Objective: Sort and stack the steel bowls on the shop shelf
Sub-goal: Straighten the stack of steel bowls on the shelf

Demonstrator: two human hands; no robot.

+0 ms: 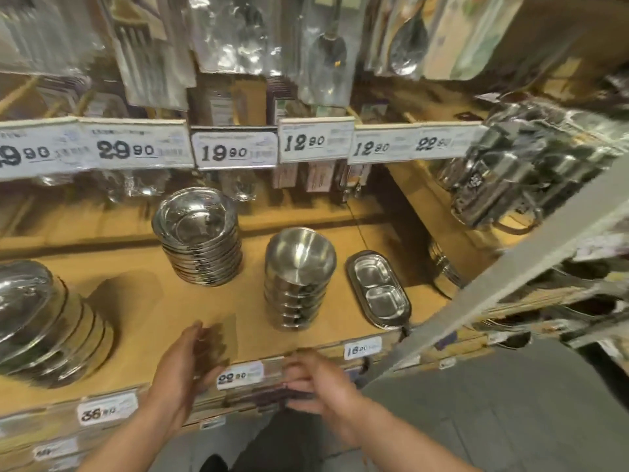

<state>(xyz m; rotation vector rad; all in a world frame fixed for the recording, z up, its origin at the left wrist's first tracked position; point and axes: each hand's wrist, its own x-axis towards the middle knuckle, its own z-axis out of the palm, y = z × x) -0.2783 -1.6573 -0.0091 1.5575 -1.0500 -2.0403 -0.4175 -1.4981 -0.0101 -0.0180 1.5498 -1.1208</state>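
On the wooden shelf (143, 301) stand three stacks of steel bowls: a tall stack of deep bowls (297, 281) near the front middle, a stack of shallow bowls (199, 240) further back, and a leaning stack of large bowls (44, 321) at the left. A two-compartment steel dish (379, 289) lies to the right of the deep stack. My left hand (185, 366) hovers at the shelf's front edge, fingers loosely extended, holding nothing. My right hand (315, 384) is just below the edge by the price tags, fingers relaxed, empty.
Price labels (238, 151) line the upper shelf edge, with packaged utensils hanging above. Steel lunch boxes (531, 168) sit on the right-hand shelf. A grey metal upright (510, 277) slants across the right. More steel plates (442, 270) stand behind it. Grey floor lies below.
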